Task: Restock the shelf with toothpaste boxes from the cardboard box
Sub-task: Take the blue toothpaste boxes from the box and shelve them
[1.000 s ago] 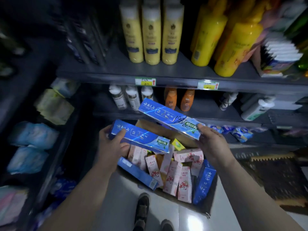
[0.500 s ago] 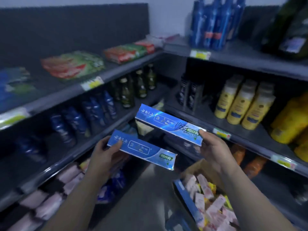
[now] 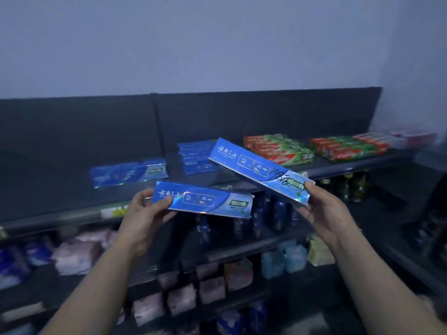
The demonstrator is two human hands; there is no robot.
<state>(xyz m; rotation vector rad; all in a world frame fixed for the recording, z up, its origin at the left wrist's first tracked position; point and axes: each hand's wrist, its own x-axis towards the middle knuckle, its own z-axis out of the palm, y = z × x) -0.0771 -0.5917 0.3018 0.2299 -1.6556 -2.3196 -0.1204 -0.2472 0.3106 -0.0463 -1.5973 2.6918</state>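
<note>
My left hand grips the left end of a blue toothpaste box, held level in front of the top shelf. Higher and to the right, my right hand holds a second blue toothpaste box by its right end, tilted up to the left. On the top shelf lie a flat blue toothpaste box and a stack of blue toothpaste boxes behind the held ones. The cardboard box is out of view.
Red and green toothpaste boxes fill the top shelf to the right, with more red and green boxes beyond. Dark blue bottles stand on the shelf below. Pink packs and pale blue packs sit on lower shelves.
The view has swung up and left from the cardboard box to the top shelf. Both hands have risen with their blue boxes to shelf height.
</note>
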